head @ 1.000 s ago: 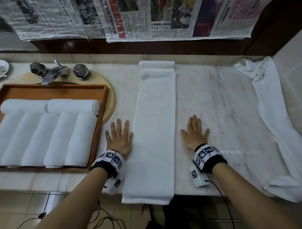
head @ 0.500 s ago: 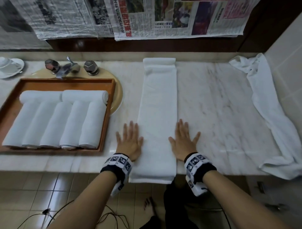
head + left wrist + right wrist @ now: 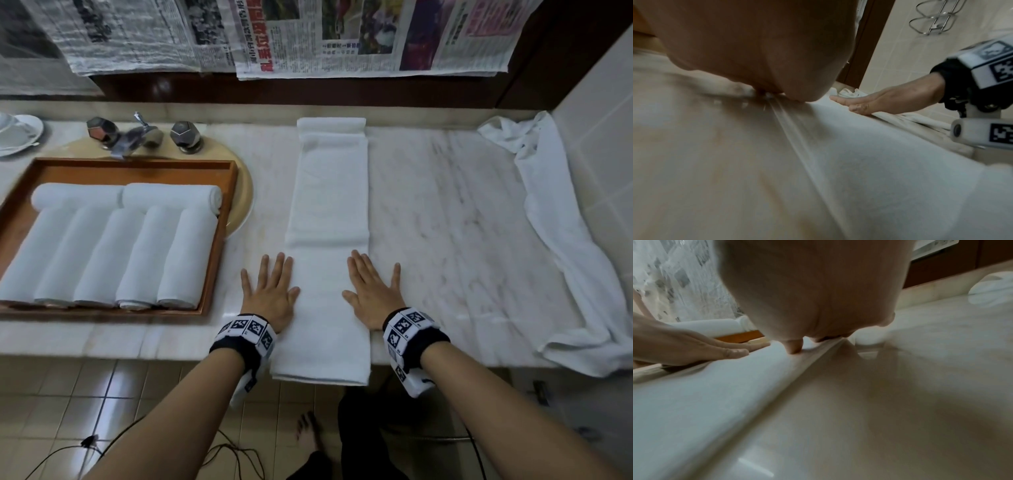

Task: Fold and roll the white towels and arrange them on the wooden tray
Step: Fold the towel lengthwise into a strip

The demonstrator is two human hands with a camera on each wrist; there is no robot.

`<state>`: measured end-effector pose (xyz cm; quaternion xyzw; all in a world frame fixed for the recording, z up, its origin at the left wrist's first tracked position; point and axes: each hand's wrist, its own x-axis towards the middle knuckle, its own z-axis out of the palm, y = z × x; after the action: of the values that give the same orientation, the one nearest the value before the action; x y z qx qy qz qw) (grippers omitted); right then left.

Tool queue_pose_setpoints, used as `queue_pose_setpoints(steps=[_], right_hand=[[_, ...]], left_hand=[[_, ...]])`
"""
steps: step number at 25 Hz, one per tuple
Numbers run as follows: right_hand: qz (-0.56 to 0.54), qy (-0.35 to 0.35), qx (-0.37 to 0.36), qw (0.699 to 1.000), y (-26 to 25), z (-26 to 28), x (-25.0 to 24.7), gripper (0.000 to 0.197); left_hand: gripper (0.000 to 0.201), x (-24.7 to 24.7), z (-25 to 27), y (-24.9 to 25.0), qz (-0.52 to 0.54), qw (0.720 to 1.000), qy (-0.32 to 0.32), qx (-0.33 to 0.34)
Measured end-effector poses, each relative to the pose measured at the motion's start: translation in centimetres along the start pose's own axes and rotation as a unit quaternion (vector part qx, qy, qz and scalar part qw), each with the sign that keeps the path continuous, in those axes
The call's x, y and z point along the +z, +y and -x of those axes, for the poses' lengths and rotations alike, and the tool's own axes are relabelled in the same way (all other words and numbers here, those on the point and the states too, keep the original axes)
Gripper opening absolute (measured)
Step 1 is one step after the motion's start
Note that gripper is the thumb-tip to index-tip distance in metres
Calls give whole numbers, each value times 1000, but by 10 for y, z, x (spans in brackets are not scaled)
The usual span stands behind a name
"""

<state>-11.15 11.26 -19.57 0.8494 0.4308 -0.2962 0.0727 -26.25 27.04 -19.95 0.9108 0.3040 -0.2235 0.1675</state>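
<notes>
The folded towel [image 3: 328,260] is flanked at its long edges by the left hand [image 3: 270,294] and right hand [image 3: 371,294], both spread flat. Its near end overhangs the counter [image 3: 462,240] edge. Bare marble is seen to its right.

Marble counter [image 3: 445,212]: tray [image 3: 219,240], folded towel [image 3: 329,205], loose towel [image 3: 561,240].

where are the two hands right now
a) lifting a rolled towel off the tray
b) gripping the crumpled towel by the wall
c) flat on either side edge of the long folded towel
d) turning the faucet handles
c: the left hand and right hand lie flat with straight fingers along the two long edges of the folded towel on the counter.
</notes>
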Motion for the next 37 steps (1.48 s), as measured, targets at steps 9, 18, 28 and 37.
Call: queue_pose_setpoints(steps=[9,18,28,37], right_hand=[[-4,31,-8,999,0,-31,-44,67],[-61,62,105,991,14,24,16,69],[-13,156,-8,988,4,37,49,67],[-174,260,-186,931,9,63,63,28]], left_hand=[[67,-41,-42,41,-36,999,29,-9],[68,16,14,18,27,998,51,11],[67,45,28,16,-25,993,79,84],[31,37,60,6,61,962,167,207]])
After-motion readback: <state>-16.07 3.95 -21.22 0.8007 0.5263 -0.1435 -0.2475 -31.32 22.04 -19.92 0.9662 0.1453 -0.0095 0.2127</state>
